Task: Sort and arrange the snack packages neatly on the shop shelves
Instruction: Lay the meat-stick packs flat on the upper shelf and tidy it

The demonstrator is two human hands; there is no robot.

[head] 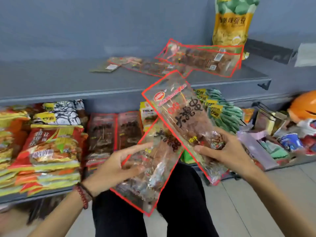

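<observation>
The left hand (118, 165) pinches the lower skewer package (153, 171) at its left edge, thumb on its front. The right hand (225, 151) curls round the near end of the upper skewer package (183, 113), which slants far-left and overlaps the lower one. On the grey shelf (51, 77) beyond, similar packages (205, 60) lie flat beside an upright yellow bag (230, 23).

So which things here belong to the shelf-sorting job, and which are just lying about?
Job:
left hand holding the first skewer pack
right hand holding the second skewer pack
upper-shelf packs
lower-shelf packs
noodle bags

Lying about:
orange toy
purple box of oddments
</observation>
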